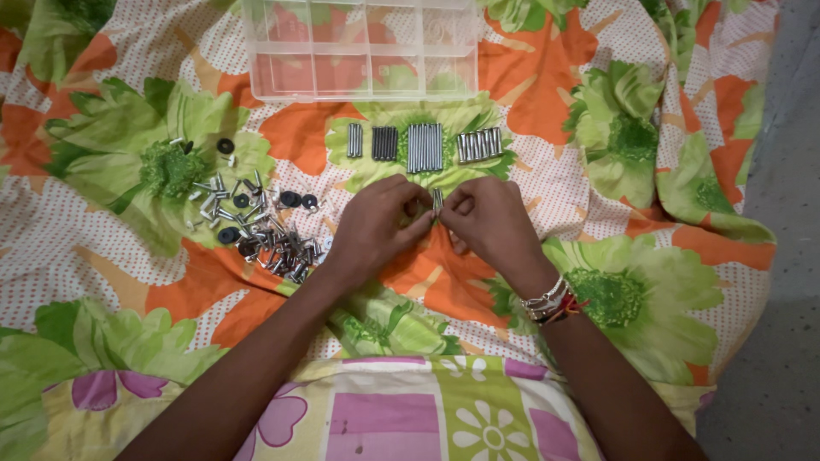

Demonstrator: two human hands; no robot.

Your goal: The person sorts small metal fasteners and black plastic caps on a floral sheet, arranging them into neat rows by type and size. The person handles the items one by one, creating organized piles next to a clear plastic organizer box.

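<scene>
My left hand and my right hand meet over the flowered cloth, and together pinch a few short silver bolts held upright between the fingertips. Just beyond them lie sorted rows: a small silver group, a dark group, long silver bolts and thicker silver bolts. A loose pile of mixed screws and black washers lies to the left of my left hand.
A clear plastic compartment box stands open at the far edge of the cloth. The flowered cloth covers the whole surface. Grey floor runs along the right. Bangles circle my right wrist.
</scene>
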